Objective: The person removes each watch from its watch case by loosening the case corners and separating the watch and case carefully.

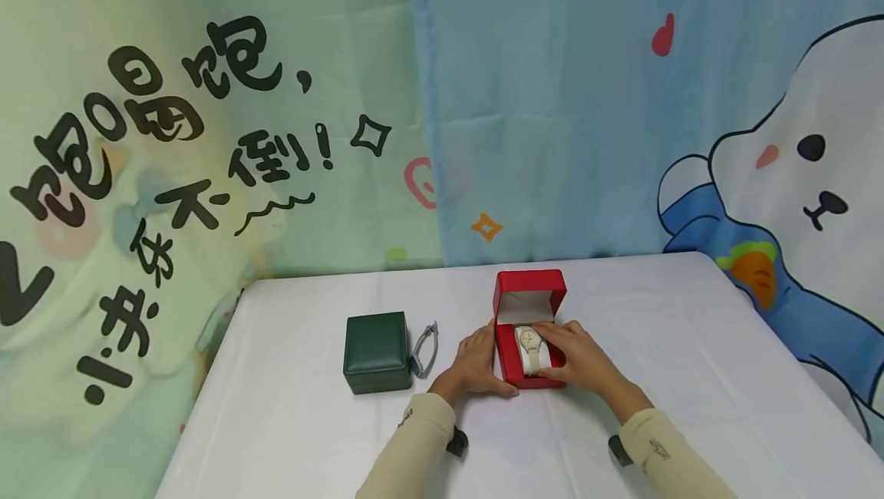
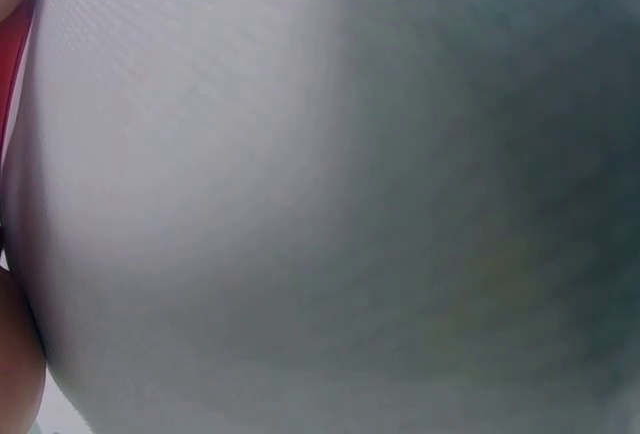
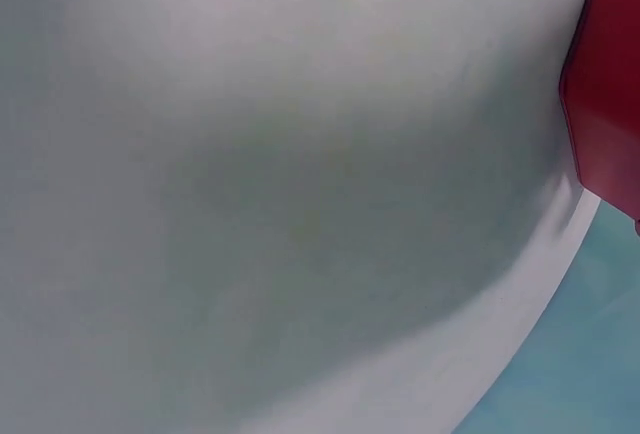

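An open red watch box stands on the white table, its lid raised at the back. Inside it, a wristwatch with a pale strap sits round a white cushion. My left hand holds the box by its left side, thumb at the front corner and fingers along the wall. My right hand reaches in from the right and pinches the watch on its cushion between fingers and thumb. The left wrist view catches a sliver of red box; the right wrist view shows the red box at its edge.
Left of my hands stands a closed dark green box. A silver metal watch lies on its side next to it. The white-covered table ends at a printed cloth backdrop.
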### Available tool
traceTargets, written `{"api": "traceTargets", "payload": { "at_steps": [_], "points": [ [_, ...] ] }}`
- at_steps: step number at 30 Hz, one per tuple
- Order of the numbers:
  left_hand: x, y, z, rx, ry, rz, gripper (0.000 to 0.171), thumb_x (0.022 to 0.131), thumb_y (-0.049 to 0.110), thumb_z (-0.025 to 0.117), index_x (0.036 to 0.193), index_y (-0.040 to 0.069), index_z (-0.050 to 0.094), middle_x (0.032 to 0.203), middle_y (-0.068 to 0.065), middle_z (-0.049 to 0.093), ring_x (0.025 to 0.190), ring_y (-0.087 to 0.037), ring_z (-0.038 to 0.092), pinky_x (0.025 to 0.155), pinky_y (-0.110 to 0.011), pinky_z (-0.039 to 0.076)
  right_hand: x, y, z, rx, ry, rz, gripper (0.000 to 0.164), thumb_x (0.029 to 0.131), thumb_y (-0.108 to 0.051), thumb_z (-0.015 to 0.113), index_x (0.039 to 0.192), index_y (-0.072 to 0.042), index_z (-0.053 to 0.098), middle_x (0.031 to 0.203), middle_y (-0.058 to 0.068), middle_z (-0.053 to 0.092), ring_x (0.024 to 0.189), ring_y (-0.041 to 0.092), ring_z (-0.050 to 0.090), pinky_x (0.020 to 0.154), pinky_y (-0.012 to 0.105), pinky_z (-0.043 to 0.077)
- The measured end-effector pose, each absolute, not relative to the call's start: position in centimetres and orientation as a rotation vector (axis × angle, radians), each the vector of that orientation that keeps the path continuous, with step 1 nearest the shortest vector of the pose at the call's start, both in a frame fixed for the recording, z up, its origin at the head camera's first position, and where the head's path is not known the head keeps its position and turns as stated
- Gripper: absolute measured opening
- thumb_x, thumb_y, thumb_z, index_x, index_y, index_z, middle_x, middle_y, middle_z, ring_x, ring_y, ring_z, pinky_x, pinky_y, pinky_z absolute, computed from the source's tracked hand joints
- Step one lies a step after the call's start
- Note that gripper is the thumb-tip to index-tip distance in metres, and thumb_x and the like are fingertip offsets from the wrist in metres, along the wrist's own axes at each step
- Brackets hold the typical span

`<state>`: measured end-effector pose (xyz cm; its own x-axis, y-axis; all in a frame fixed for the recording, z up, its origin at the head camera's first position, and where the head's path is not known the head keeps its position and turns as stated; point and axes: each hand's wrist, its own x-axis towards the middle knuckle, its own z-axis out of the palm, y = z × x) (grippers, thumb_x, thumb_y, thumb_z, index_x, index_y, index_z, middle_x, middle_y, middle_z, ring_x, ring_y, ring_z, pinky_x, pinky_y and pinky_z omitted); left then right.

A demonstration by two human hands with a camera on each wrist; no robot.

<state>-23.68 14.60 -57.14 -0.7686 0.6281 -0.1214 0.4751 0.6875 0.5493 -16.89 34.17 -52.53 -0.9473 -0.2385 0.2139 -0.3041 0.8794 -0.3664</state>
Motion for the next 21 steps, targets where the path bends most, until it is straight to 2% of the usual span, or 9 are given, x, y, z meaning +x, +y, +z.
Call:
{"api": "traceTargets", "payload": {
  "at_steps": [10, 11, 14, 17, 18, 21],
  "points": [
    [-23.2, 15.3, -56.5, 0.931, 2.613, 0.701, 0.111, 0.064, 0.044, 0.077, 0.146, 0.010, 0.011, 0.147, -0.003, 0.029, 0.136, -0.018, 0.024, 0.110, -0.036, 0.023, -15.0, 34.5, -52.6, 0.492, -2.662, 0.401, 0.072, 0.062, -0.022, 0.083, 0.123, 0.002, 0.053, 0.122, 0.016, 0.056, 0.087, 0.020, 0.049, 0.070, 0.033, 0.053],
    [-23.2, 15.3, -56.5, 0.930, 2.614, 0.700, 0.111, 0.064, 0.044, 0.078, 0.146, 0.011, 0.011, 0.147, -0.003, 0.029, 0.136, -0.018, 0.025, 0.110, -0.037, 0.024, -14.9, 34.5, -52.6, 0.498, -2.611, 0.387, 0.073, 0.061, -0.022, 0.083, 0.122, 0.003, 0.053, 0.122, 0.017, 0.056, 0.086, 0.020, 0.050, 0.068, 0.034, 0.053],
    [-23.2, 15.3, -56.5, 0.924, 2.611, 0.704, 0.112, 0.064, 0.044, 0.077, 0.146, 0.009, 0.010, 0.148, -0.003, 0.027, 0.136, -0.018, 0.023, 0.111, -0.037, 0.023, -14.6, 34.3, -52.1, 0.473, -2.476, 0.411, 0.072, 0.067, -0.033, 0.080, 0.122, 0.005, 0.052, 0.122, 0.018, 0.054, 0.087, 0.023, 0.052, 0.068, 0.035, 0.054],
    [-23.3, 14.9, -56.6, 0.921, 2.603, 0.714, 0.116, 0.064, 0.045, 0.078, 0.146, 0.006, 0.006, 0.151, -0.005, 0.023, 0.138, -0.019, 0.021, 0.112, -0.037, 0.021, -14.4, 33.6, -51.1, 0.436, -2.403, 0.494, 0.073, 0.067, -0.032, 0.080, 0.122, 0.006, 0.051, 0.122, 0.020, 0.053, 0.092, 0.027, 0.051, 0.070, 0.039, 0.053],
    [-23.3, 14.8, -56.7, 0.923, 2.597, 0.717, 0.117, 0.063, 0.045, 0.078, 0.146, 0.005, 0.005, 0.151, -0.005, 0.021, 0.138, -0.019, 0.020, 0.112, -0.037, 0.020, -14.3, 33.3, -50.7, 0.432, -2.397, 0.517, 0.072, 0.067, -0.031, 0.081, 0.121, 0.006, 0.052, 0.121, 0.021, 0.054, 0.093, 0.027, 0.051, 0.071, 0.040, 0.052],
    [-23.1, 14.3, -56.7, 0.913, 2.561, 0.732, 0.120, 0.063, 0.045, 0.079, 0.146, 0.005, 0.003, 0.152, -0.007, 0.017, 0.140, -0.021, 0.017, 0.113, -0.038, 0.019, -14.0, 32.5, -49.9, 0.423, -2.421, 0.561, 0.075, 0.056, -0.019, 0.085, 0.119, 0.007, 0.053, 0.119, 0.022, 0.055, 0.098, 0.029, 0.049, 0.074, 0.044, 0.051]
  ]
}}
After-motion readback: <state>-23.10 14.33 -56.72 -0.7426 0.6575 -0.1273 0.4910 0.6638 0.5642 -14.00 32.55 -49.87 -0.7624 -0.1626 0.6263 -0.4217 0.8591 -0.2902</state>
